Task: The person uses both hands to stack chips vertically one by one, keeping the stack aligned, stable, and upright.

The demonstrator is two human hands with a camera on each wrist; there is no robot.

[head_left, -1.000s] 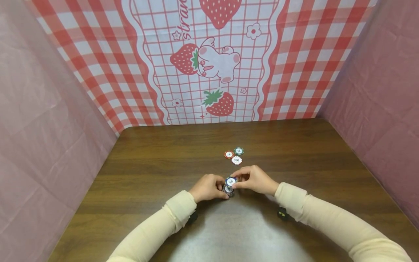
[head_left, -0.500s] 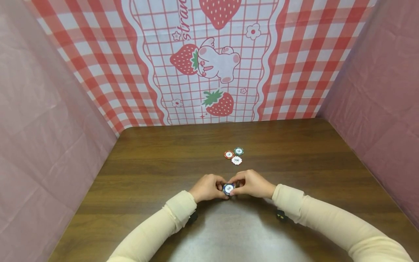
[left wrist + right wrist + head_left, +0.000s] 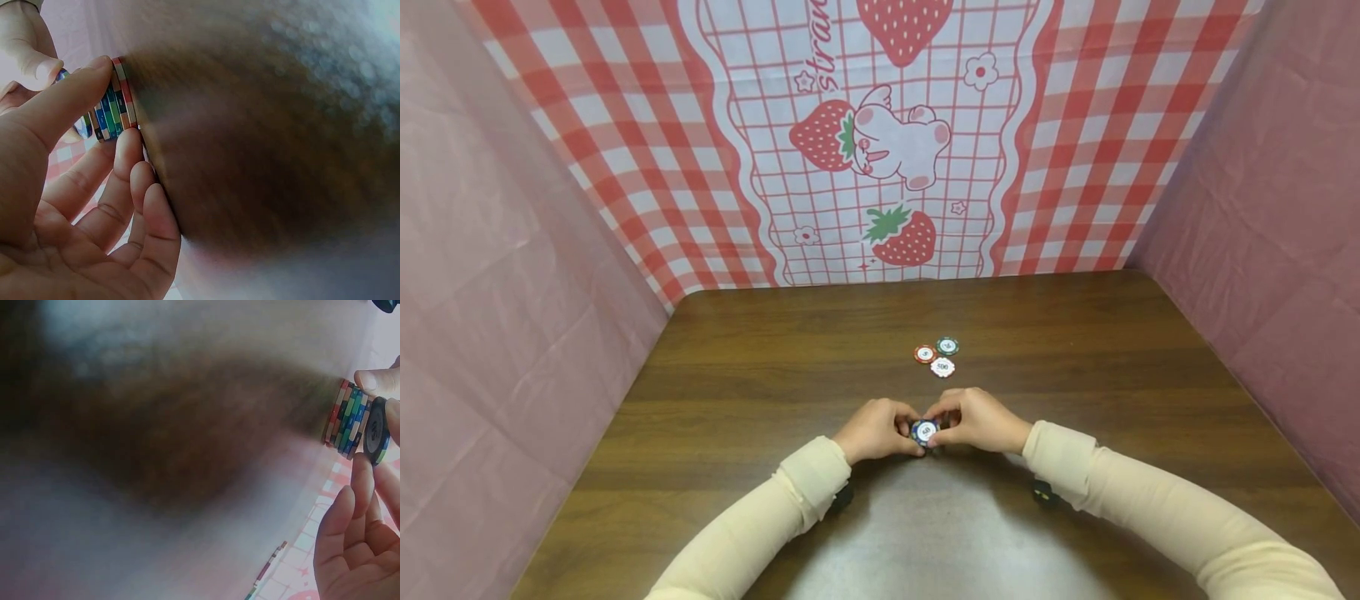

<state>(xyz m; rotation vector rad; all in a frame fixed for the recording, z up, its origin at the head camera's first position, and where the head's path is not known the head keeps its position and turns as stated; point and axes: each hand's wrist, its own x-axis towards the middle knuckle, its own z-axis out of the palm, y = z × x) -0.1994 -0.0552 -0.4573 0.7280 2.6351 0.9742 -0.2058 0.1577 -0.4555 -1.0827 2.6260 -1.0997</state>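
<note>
Between thumb and fingers my left hand (image 3: 878, 429) grips the sides of a short stack of poker chips (image 3: 112, 109), seen edge-on in the left wrist view with red, green and blue edges. The stack stands on the table. My right hand (image 3: 983, 421) pinches a blue-rimmed poker chip (image 3: 927, 431) directly over it. In the right wrist view that chip (image 3: 376, 431) tilts away from the top of the stack (image 3: 346, 419), with part of its underside showing; whether their edges touch I cannot tell. From the head view the chip hides most of the stack.
Beyond the hands, a red chip (image 3: 925, 354), a green chip (image 3: 947, 345) and a white chip (image 3: 942, 367) lie flat in a close group on the wooden table (image 3: 737, 358). A checked strawberry cloth (image 3: 880, 167) hangs behind the table; pink cloth flanks both sides.
My right hand has brought the blue chip toward me and slightly left, over the stack, covering the dark top chip visible earlier. The left hand has stayed in place around the stack.
</note>
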